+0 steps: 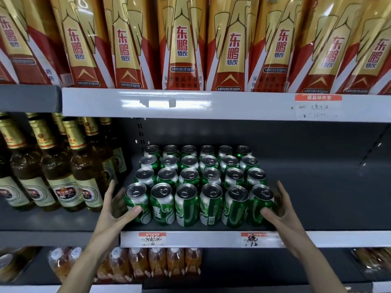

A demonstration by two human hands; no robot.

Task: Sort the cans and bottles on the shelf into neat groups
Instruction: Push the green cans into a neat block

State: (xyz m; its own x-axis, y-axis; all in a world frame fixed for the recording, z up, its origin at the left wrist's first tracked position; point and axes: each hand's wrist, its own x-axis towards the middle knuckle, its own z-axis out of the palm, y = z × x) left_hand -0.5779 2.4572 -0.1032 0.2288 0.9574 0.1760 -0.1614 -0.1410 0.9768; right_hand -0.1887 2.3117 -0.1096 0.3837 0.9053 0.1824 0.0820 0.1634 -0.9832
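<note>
A block of green cans [198,182] with silver tops stands in several straight rows on the dark middle shelf [317,197]. My left hand [115,210] cups the front-left can [137,203], thumb on its face and fingers along its outer side. At the opposite end, my right hand [279,210] cups the front-right can [261,205] the same way. Both hands press in on the block from its two ends. Brown glass beer bottles [63,166] with gold foil necks stand in a group to the left of the cans.
The shelf to the right of the cans is bare. Tall gold-and-red drink packs [184,43] fill the shelf above. Orange drink bottles [158,263] sit on the shelf below. Price tags [152,238] hang on the white shelf edge.
</note>
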